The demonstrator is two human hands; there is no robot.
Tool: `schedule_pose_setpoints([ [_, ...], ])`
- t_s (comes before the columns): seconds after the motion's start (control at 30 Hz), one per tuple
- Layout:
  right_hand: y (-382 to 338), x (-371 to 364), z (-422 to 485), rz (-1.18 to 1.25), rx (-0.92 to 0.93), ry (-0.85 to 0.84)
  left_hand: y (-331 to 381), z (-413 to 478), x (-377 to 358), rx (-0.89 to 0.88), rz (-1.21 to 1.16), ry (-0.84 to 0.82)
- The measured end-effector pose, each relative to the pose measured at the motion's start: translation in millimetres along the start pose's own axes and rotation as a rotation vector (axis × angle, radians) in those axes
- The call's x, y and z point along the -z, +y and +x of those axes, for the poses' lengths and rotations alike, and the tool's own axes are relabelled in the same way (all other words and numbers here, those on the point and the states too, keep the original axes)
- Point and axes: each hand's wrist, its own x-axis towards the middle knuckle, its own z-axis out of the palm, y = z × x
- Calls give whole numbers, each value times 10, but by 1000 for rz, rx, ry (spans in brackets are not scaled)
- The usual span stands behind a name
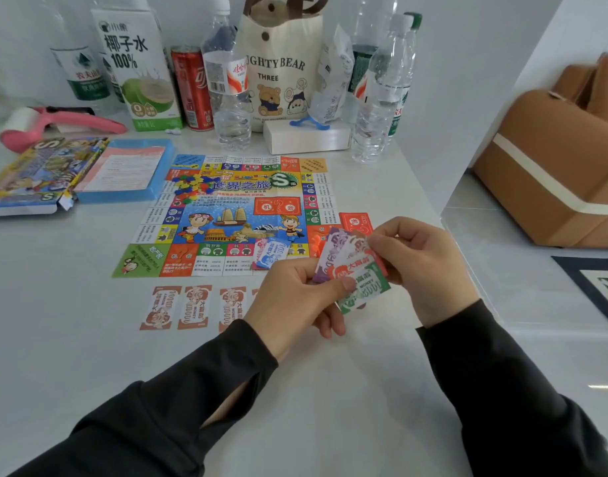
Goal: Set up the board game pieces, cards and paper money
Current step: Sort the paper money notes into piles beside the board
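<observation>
The left hand (295,297) and right hand (423,266) both pinch the fanned notes (343,256) just off the board's (226,215) near right corner. Best to slide the green note (364,287) free singly and lay it below the board, in line with the brown row (192,308).

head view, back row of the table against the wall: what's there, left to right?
Clear water bottle with green label, white-and-green coconut water carton, red soda can, clear plastic bottle with red-and-white label, cream canvas tote bag with bear print, crumpled white plastic packet, tall clear plastic bottle at the right end.
</observation>
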Motion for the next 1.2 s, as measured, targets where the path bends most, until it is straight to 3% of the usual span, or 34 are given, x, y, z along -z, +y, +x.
schedule_pose_setpoints([
  [0.1, 6, 0, 14, 146, -104, -22, -1, 6, 13, 11, -40, -6],
  [0.23, -25, 22, -3, 448, -333, -254, 3, 3, 30, -15, -86, -64],
  [0.3, -34, 31, -18, 508, -414, -357, 7, -4, 31, -39, -82, -83],
  [0.37, -22, 23, -16, 507, -411, -344, -3, 3, 37, -60, -68, -67],
  [0.53, 43, -11, 13, 166, -91, -70, -21, 42, 50, -48, -78, 33],
  [0.7, -5, -86, -79, -88, 174, 125, -15, 36, 49, -29, -62, 25],
  [0.87, -11, -90, -76, 13, 142, 196, -33, 44, 56, -10, -81, 38],
  [1.0, 33, 5, -7, 78, 155, 350, -49, 64, 81, -48, -110, 136],
  [1.1, 78, 132, 83, -84, 128, 360, -64, 103, 124, -64, -125, 221],
  [1.2, 166, 239, 193, -392, 36, 153, -82, 122, 141, -55, -138, 257],
])
